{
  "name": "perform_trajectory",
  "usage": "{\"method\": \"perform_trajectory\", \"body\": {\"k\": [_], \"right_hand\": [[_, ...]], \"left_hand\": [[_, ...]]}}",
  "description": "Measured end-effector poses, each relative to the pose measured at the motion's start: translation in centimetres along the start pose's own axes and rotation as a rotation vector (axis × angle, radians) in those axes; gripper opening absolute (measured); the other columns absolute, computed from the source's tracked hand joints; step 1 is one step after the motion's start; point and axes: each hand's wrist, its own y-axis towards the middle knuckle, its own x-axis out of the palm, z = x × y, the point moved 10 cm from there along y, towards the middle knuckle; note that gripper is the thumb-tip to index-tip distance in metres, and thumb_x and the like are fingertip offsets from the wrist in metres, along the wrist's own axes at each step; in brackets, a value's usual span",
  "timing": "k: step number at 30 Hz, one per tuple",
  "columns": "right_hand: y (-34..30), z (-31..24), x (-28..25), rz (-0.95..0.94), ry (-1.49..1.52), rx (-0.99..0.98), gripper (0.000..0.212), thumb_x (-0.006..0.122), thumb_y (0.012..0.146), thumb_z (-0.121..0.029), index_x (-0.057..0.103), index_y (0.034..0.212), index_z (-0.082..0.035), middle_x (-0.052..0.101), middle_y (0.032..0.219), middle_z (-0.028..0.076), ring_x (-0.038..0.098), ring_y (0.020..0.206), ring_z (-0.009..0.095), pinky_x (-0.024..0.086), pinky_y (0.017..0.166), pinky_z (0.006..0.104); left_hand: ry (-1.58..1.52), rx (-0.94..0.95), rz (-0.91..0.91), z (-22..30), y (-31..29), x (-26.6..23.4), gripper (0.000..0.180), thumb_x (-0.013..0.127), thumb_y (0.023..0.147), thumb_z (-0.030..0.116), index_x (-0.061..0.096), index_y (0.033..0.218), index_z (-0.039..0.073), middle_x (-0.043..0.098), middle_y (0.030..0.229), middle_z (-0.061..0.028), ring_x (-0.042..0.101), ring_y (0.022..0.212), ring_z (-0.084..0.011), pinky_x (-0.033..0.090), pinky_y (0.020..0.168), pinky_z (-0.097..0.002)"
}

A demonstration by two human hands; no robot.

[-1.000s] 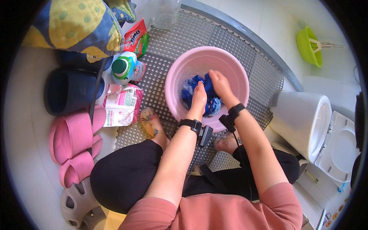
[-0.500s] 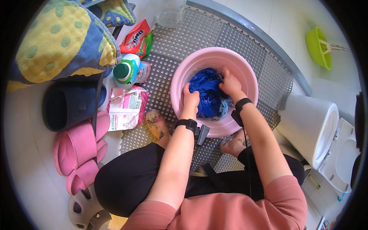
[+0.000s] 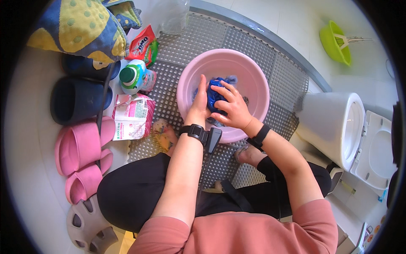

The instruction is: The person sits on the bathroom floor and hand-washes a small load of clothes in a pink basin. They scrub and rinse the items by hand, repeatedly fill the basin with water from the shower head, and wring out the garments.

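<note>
A bunched, wet-looking blue cloth [image 3: 215,96] is pressed between my two hands over the pink basin [image 3: 259,80]. My left hand [image 3: 200,99] supports its left side, fingers straight and pointing away from me. Over its right side curve the spread fingers of my right hand [image 3: 234,106]. More bluish fabric lies lower in the basin, partly hidden by my hands, so I cannot make out how many pieces there are. The basin rests on a grey studded mat, between my feet.
Left of the basin are a red pouch [image 3: 141,44], a green-capped bottle [image 3: 132,77] and a pink-and-white packet [image 3: 132,118]. Pink slippers [image 3: 80,148] and dark slippers [image 3: 76,101] hang along the left. A white toilet [image 3: 325,127] stands right; a green basin [image 3: 334,44] sits beyond.
My hands have come together and gathered the blue cloth into a compact bundle between them. Before, they were apart, with the cloth spread loosely in the basin. The whole view has shifted slightly.
</note>
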Motion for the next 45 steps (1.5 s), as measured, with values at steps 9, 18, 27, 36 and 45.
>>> {"method": "perform_trajectory", "body": {"k": [9, 18, 27, 36, 45], "right_hand": [[-0.9, 1.4, -3.0, 0.349, -0.091, 0.176, 0.013, 0.066, 0.069, -0.017, 0.061, 0.062, -0.006, 0.061, 0.087, 0.010, 0.057, 0.082, 0.032, 0.045, 0.073, 0.0430], [-5.7, 13.7, 3.1, 0.078, 0.193, 1.044, 0.045, 0.045, 0.088, -0.043, 0.067, 0.083, -0.003, 0.065, 0.082, 0.018, 0.062, 0.081, 0.035, 0.047, 0.073, 0.0421], [-10.1, 19.8, 2.8, 0.126, 0.846, 1.168, 0.051, 0.051, 0.087, -0.023, 0.040, 0.135, -0.009, 0.051, 0.127, 0.013, 0.051, 0.115, 0.028, 0.044, 0.089, 0.0399], [-11.2, 9.6, 6.4, 0.165, 0.345, 0.605, 0.069, 0.069, 0.075, -0.029, 0.040, 0.132, -0.005, 0.050, 0.128, 0.013, 0.048, 0.116, 0.026, 0.038, 0.098, 0.0342], [-9.6, 15.6, -2.0, 0.514, 0.500, 0.956, 0.030, 0.045, 0.090, -0.019, 0.047, 0.116, -0.005, 0.060, 0.103, 0.014, 0.058, 0.098, 0.023, 0.046, 0.083, 0.0335]], "left_hand": [[0.014, 0.043, 0.022, -3.1, 0.7, 2.2, 0.053, 0.046, 0.091, 0.049, 0.048, 0.119, 0.003, 0.056, 0.107, -0.0106, 0.056, 0.096, -0.0196, 0.047, 0.083, -0.0323], [0.338, 0.018, 0.402, -6.8, 0.9, -3.6, 0.041, 0.028, 0.097, 0.044, 0.051, 0.094, 0.009, 0.056, 0.067, -0.0041, 0.056, 0.051, -0.0174, 0.040, 0.037, -0.0305], [0.004, -0.125, 0.326, -7.3, -0.6, -6.3, 0.061, 0.057, 0.084, 0.053, 0.051, 0.121, 0.004, 0.062, 0.109, -0.0129, 0.062, 0.092, -0.0265, 0.052, 0.080, -0.0414], [-0.410, 0.115, 0.060, -3.7, -1.3, 4.7, 0.032, 0.045, 0.089, 0.026, 0.050, 0.111, 0.003, 0.059, 0.097, -0.0146, 0.059, 0.087, -0.0327, 0.049, 0.080, -0.0464], [-0.129, 0.575, 0.676, -3.4, -6.5, -2.6, 0.061, 0.054, 0.089, 0.039, 0.025, 0.136, 0.013, 0.039, 0.134, -0.0081, 0.047, 0.112, -0.0221, 0.042, 0.090, -0.0361]]}}
